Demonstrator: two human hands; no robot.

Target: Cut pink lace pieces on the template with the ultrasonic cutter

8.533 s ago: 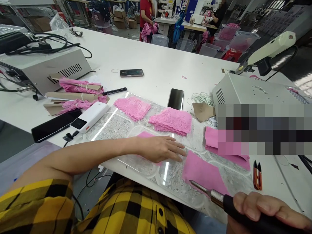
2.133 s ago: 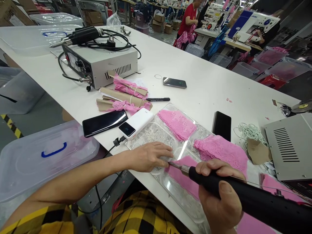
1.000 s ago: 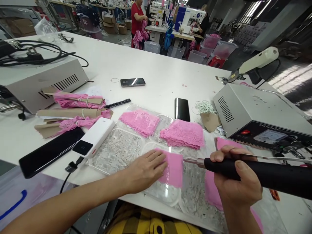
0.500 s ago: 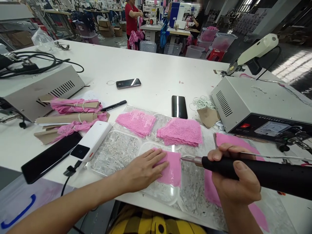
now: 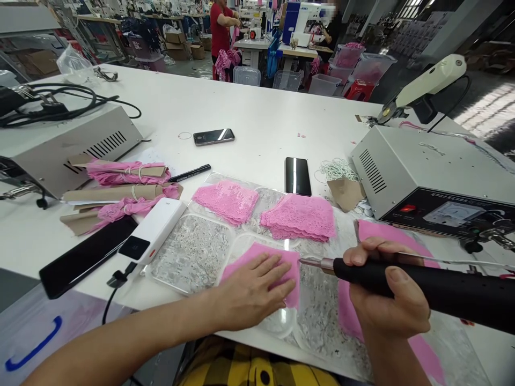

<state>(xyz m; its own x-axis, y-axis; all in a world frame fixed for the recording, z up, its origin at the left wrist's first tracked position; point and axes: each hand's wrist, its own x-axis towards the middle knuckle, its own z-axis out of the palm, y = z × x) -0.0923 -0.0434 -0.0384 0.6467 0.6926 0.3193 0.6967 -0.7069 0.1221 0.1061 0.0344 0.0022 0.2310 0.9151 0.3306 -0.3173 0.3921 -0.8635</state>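
Pinning lace flat for the hot tip

Left hand (image 5: 257, 289) spread open, pressing pink lace piece (image 5: 289, 262); right hand (image 5: 386, 300) clamped around black cutting tool (image 5: 422, 287), tip meeting the lace's three-o'clock edge.

The left hand (image 5: 251, 289) lies flat, palm down, fingers (image 5: 277, 273) spread and pointing away from the body, forearm bare and stretched forward. The right hand (image 5: 388, 300) is curled in a fist-like grip, thumb on top, wrist apparently bent slightly inward.
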